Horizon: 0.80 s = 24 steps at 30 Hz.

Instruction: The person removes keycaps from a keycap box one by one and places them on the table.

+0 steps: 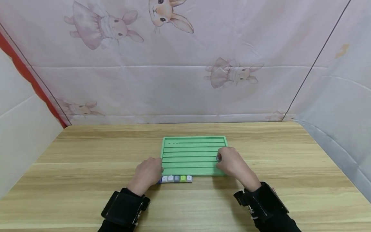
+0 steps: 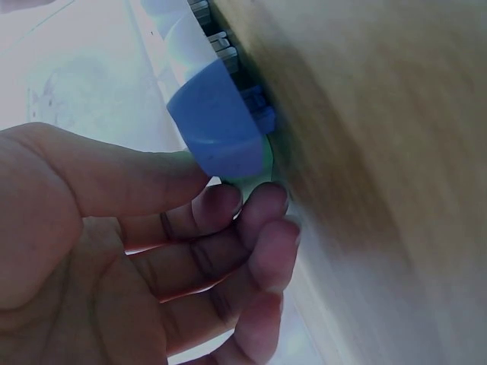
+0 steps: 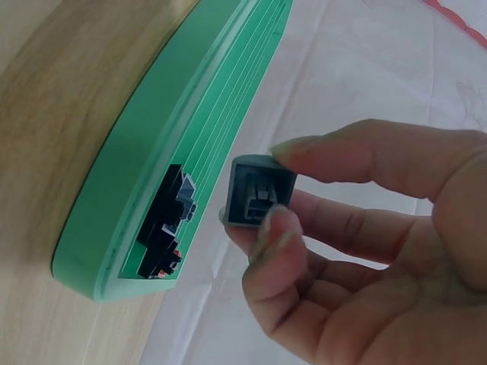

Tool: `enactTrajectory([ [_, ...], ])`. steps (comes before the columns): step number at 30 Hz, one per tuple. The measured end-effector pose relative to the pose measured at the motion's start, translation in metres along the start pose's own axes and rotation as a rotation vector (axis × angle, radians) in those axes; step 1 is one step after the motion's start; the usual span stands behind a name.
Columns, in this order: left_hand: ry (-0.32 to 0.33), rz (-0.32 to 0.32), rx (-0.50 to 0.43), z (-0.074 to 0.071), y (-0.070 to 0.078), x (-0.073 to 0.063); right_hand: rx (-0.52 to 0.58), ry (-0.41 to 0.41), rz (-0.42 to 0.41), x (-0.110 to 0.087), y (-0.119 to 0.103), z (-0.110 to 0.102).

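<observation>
"Head view first: how do the hands stand?"

"Well apart. The left hand is by the near left corner of the green board, the right hand over its right side. The board lies flat on the wooden table, low ridges running across it."

"And along its front?"

"A row of keycaps, just beside the near edge. There's a blue keycap at the left end, then two pale, a grey, a lime and another pale."

"Is the left hand gripping the blue one?"

"I can't tell. The thumb tip comes right up to it and the fingers bend close below, but whether they pinch anything isn't clear."

"And the right?"

"Thumb and fingers pinch a single keycap, its hollow underside and stem facing the wrist camera. Two small black pieces sit at the board's end, near that hand."

"What else do you see from here?"

"Black bands on both wrists, and a rabbit-printed cloth beyond the table."
</observation>
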<state>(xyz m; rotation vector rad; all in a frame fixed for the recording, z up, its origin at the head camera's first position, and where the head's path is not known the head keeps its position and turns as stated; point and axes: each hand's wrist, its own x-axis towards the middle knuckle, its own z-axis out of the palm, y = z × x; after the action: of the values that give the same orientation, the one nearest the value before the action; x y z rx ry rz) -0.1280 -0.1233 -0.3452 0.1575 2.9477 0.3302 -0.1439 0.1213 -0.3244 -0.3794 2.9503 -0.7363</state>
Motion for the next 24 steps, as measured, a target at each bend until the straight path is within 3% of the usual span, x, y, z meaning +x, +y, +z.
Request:
enactTrajectory([
  [24,-0.004,0.000,0.016,-0.0001,0.0013,-0.0009,-0.005,0.011,0.005,0.0002,0.0014,0.0005],
])
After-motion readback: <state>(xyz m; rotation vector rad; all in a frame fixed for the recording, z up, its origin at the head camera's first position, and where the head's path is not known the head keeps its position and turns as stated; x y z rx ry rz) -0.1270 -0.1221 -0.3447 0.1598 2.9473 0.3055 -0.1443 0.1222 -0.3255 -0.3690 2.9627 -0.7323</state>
